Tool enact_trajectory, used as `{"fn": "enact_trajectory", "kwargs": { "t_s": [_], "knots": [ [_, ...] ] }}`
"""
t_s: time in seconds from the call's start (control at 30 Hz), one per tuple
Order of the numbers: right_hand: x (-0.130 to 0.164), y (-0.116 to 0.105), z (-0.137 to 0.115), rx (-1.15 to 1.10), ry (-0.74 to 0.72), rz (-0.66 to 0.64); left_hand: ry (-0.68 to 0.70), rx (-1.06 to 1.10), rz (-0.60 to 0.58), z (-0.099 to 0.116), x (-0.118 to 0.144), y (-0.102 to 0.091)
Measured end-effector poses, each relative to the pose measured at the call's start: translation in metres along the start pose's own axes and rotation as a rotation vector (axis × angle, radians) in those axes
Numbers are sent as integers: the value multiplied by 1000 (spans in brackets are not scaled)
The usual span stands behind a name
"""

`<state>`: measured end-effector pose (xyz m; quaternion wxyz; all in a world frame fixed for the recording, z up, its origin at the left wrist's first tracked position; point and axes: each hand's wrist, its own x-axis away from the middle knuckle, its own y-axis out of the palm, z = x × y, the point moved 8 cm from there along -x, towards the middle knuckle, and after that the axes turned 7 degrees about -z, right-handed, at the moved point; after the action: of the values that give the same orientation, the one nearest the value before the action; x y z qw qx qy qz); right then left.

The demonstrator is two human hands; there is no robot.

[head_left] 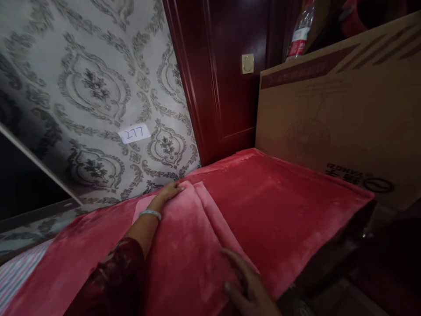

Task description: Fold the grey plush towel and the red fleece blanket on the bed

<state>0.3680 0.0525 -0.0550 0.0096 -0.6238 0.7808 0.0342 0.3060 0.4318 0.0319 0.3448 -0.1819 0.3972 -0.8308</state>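
Observation:
A red plush blanket (279, 206) covers the surface in front of me, with a folded pink-red piece (187, 237) lying on top of it. My left hand (168, 192) lies flat on the far corner of the folded piece, fingers together; a pale bangle sits on that wrist. My right hand (246, 283) rests with spread fingers on the near edge of the folded piece, at the bottom of the view. Neither hand grips anything.
A large cardboard box (338, 114) stands along the right, behind the blanket. A dark red wooden door (226, 74) is behind, with a plastic bottle (300, 30) above the box. Patterned wallpaper with a "277" label (134, 133) fills the left. Striped fabric (16, 272) shows at bottom left.

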Motion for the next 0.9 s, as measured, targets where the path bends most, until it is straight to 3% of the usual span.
{"fn": "enact_trajectory", "kwargs": {
  "t_s": [0.17,0.3,0.47,0.67,0.8,0.9],
  "knots": [
    [6,-17,-1,137,-84,137,41,13,84,18,-25,-12],
    [11,-40,4,178,-136,266,74,-7,67,30,-43,7],
    [18,-49,22,315,-110,327,86,-20,-12,20,-46,41],
    [23,-56,13,662,-178,412,36,-38,-89,5,-54,42],
    [17,-58,22,697,-116,388,10,-55,-135,7,-56,50],
    [10,-59,32,657,-12,295,-10,-52,-145,11,-50,57]
  ]
}}
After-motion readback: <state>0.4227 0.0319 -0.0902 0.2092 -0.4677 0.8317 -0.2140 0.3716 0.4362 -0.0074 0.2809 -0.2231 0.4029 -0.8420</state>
